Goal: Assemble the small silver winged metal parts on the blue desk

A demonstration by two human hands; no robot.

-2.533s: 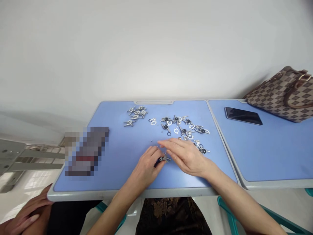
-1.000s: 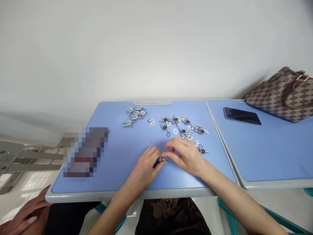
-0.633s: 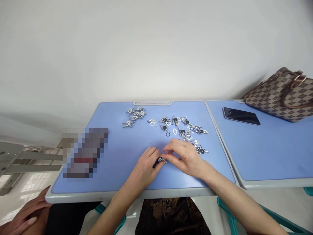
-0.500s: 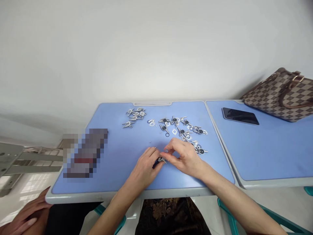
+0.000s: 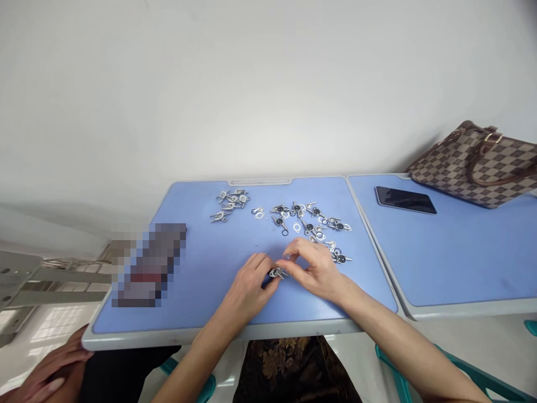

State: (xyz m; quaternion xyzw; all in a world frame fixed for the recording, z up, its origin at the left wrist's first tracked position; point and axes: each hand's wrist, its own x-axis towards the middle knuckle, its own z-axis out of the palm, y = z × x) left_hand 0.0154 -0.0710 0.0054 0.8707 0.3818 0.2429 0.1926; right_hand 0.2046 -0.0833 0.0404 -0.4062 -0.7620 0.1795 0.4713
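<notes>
Left to right across the blue tabletop (image 5: 210, 252): at the lower left edge, another person's hand (image 5: 54, 358) rests off the table, well apart from the parts. Toward the wall lies a pile of silver metal fittings (image 5: 230, 204). Nearer the wearer, the left hand (image 5: 251, 282) rests low over the table, index finger and thumb pinching a small pronged metal fitting (image 5: 278, 273). The fitting lies at the right-hand side of this grip; its flat end sits in the fingers, and its long axis appears to run outward from them, prongs toward the wearer's right. The left hand is thus the nearer, being in contact. The right hand (image 5: 316, 268) faces it, thumb and index finger curled toward each other just beyond the fitting; whether they touch it, or pinch anything small between them, cannot be told. Beyond the right hand lie scattered black-centred fittings (image 5: 309, 226), among them a flat oval gasket (image 5: 296, 227).
</notes>
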